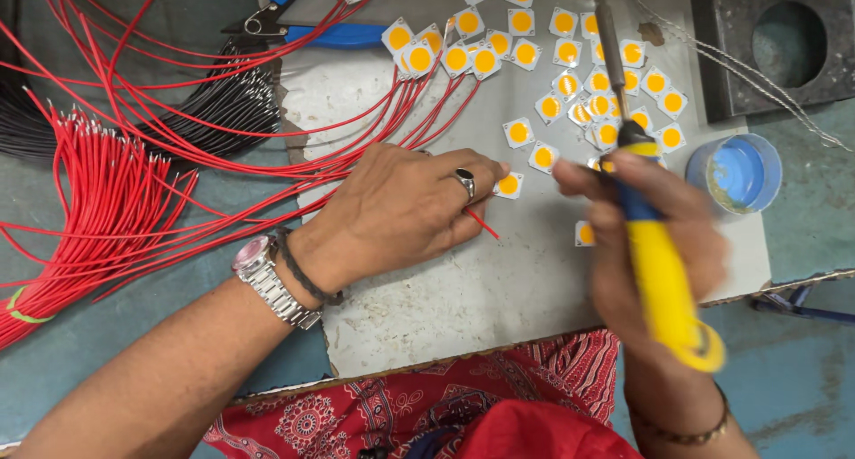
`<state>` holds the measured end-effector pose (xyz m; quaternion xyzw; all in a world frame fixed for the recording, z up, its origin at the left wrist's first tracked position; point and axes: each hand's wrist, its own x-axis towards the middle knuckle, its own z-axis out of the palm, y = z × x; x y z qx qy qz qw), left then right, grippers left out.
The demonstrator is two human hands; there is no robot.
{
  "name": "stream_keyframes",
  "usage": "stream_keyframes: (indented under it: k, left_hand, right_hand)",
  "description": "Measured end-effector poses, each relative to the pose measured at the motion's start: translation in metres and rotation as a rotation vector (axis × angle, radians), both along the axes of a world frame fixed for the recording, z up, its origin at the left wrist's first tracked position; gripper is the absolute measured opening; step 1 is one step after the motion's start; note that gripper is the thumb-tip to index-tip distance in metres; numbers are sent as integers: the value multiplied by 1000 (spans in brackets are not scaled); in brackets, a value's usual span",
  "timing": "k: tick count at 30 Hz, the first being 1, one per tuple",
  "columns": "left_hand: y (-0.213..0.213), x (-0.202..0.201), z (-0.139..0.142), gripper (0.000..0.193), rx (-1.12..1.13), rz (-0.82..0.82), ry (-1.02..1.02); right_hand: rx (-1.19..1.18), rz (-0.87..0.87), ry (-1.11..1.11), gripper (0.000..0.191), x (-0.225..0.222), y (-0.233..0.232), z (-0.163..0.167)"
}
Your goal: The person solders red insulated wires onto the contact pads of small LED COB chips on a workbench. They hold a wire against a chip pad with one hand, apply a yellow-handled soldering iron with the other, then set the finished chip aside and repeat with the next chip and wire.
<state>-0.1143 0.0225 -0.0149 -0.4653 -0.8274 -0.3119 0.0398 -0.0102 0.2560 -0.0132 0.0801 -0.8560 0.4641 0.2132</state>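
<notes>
Left hand (401, 211): dark-stone ring, silver watch, dark cord bracelet; right hand (650, 236): thin bracelet; bare forearms

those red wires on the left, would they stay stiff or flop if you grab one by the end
Probably flop: the red wires are thin and long, and several already lie in loose curves across the bench. Likely light, so one would drag easily, though it may snag, since they overlap in a fanned bundle. The bare tips look fine and could bend.
</notes>
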Motion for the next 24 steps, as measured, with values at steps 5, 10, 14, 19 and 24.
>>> stream_keyframes:
  k: [5, 10, 14, 19, 24]
  left_hand:
    - [0, 0, -4, 28, 6, 3, 19]
    - [0, -1, -5, 30, -7, 4, 15]
    - [-1, -4, -6, 18, -16, -13, -31]
    - [-2, -6, -7, 17, 24, -36, -32]
    - [-3, -5, -7, 19, 34, -36, -20]
  right_hand:
    - [-241, -161, 149, 26, 20, 44, -4]
    - [-413, -171, 154, 23, 39, 69, -9]
    - [-443, -143, 133, 23, 45, 70, -9]
    - [-411, -96, 91, 24, 34, 60, 1]
    - [-364, -91, 56, 25, 26, 46, 12]
